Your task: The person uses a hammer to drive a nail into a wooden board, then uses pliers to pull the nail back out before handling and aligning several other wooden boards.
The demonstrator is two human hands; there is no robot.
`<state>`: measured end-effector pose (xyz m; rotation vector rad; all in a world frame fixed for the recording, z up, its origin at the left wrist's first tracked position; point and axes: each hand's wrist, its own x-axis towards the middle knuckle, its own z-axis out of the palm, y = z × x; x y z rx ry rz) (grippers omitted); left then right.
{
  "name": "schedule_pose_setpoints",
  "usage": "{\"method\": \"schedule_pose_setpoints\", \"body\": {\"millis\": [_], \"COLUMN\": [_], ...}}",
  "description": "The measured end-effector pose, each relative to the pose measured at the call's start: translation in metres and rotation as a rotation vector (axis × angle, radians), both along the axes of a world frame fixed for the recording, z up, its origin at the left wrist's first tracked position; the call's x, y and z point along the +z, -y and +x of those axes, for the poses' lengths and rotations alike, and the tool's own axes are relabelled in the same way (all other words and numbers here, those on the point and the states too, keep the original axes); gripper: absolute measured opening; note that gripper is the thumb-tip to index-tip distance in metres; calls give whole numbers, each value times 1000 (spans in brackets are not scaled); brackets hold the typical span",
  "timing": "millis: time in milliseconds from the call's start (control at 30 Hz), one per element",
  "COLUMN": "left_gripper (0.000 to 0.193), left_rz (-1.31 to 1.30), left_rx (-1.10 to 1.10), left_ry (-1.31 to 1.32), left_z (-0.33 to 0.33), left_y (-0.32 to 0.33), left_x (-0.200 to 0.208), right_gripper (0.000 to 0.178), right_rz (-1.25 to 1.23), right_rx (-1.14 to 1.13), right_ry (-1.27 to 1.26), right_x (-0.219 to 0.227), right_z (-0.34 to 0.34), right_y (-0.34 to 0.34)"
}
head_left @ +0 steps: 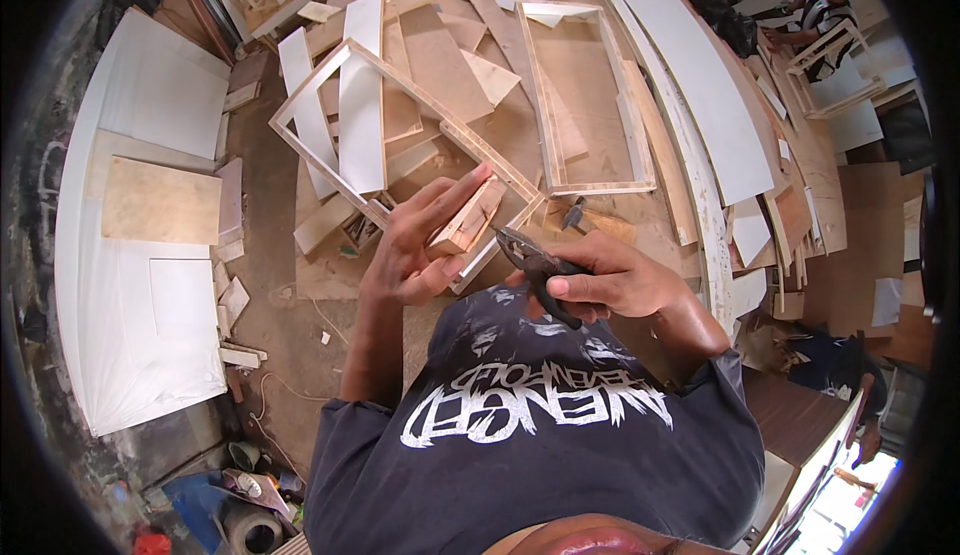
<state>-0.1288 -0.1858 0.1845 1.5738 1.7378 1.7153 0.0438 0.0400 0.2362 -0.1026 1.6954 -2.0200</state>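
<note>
From my remote seat I watch 2 bare hands meet over the near edge of the table (pixel 325 273). The left hand (pixel 425 235) has its fingers clamped on a small wood block (pixel 470 217), index laid along the upper side and thumb below, which I take as a way to steady it while leaving the end toward the tool free. The block is held up in front of the dark shirt (pixel 530 475), probably for a close look and short reach.

In the right hand (pixel 610 280), the fingers are wrapped around the handles of dark pliers (pixel 540 270), thumb on top, a grip that looks suited to squeezing. The nose points at the block; I cannot tell whether it touches or whether its jaws are closed.

Behind the block, a wooden frame (pixel 420 100) lies aslant, its near corner toward the person, seemingly for easy reach. I can't tell whether the block rests on it. Another frame (pixel 541 105) lies farther right, apparently set aside. A hammer (pixel 573 215) lies just beside its near end, likely handy for the right hand. White strips (pixel 362 95) lie partly under the slanted frame.
</note>
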Motion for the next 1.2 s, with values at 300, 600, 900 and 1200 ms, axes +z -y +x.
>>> {"method": "schedule_pose_setpoints", "body": {"millis": [300, 600, 900, 1200], "left_gripper": [73, 76, 50, 51], "left_rz": [-88, -172, -107, -83], "left_rx": [-116, -348, -51, 33], "left_ry": [176, 527, 371, 295], "left_z": [-2, 9, 47, 67], "left_y": [9, 23, 34, 34], "left_x": [0, 5, 7, 15], "right_gripper": [24, 33, 43, 35], "right_rz": [109, -215, 389, 920], "right_rx": [104, 306, 352, 306], "right_ry": [-71, 548, 29, -341], "right_x": [1, 9, 34, 46], "right_z": [-17, -15, -16, 2], "right_y": [19, 14, 19, 20]}}
